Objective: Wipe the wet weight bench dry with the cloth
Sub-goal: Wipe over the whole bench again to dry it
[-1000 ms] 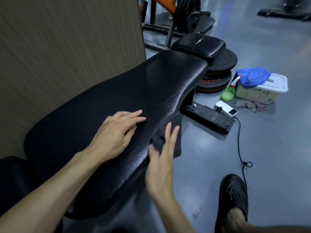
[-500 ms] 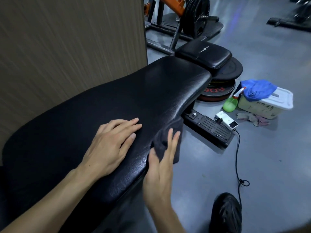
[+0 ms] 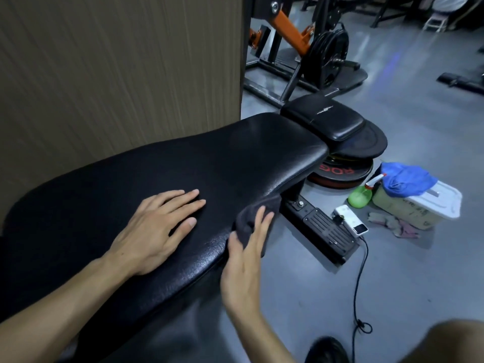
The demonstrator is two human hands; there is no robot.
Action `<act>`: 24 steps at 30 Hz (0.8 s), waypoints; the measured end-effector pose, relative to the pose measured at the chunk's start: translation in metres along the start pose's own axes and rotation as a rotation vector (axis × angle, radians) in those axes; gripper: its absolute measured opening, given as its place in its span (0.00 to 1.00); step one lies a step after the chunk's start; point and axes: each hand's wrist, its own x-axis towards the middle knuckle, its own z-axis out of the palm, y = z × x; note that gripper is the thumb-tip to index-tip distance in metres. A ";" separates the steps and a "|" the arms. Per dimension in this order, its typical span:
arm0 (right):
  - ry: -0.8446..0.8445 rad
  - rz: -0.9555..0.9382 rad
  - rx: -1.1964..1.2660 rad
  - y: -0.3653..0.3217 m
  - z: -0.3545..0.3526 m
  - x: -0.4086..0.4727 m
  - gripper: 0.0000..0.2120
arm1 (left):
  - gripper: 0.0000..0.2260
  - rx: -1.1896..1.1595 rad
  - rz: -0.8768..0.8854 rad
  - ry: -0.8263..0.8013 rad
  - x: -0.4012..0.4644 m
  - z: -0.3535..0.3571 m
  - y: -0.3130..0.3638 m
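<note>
Head view: cloth [image 3: 252,214] under right hand [image 3: 245,260] on bench [image 3: 209,163] edge.

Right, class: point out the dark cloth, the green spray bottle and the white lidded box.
dark cloth [image 3: 251,214], head view, bunched upper fold.
green spray bottle [image 3: 359,197], head view, round body.
white lidded box [image 3: 440,199], head view, bare lid.

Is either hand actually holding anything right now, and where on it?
Nothing is gripped. The right hand presses the cloth against the bench's side edge with straight fingers. The left hand rests flat on the bench top.
</note>
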 end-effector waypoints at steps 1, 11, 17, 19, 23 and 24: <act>-0.027 -0.014 -0.002 0.002 -0.001 -0.008 0.31 | 0.22 0.002 -0.009 0.006 -0.001 0.000 0.000; 0.045 0.045 -0.074 -0.006 -0.010 0.074 0.32 | 0.22 -0.018 -0.041 0.015 -0.001 -0.001 0.000; -0.051 -0.055 -0.269 0.006 -0.014 0.066 0.33 | 0.21 -0.039 -0.041 0.043 -0.001 0.001 -0.002; 0.015 0.050 -0.407 -0.009 -0.024 0.123 0.31 | 0.21 -0.040 -0.045 0.049 -0.001 0.002 -0.002; -0.022 0.014 -0.612 -0.015 -0.035 0.131 0.29 | 0.22 -0.052 -0.045 0.036 -0.001 0.001 -0.001; -0.082 -0.090 -0.634 -0.010 -0.034 0.110 0.29 | 0.22 -0.057 -0.048 0.029 -0.001 0.000 -0.001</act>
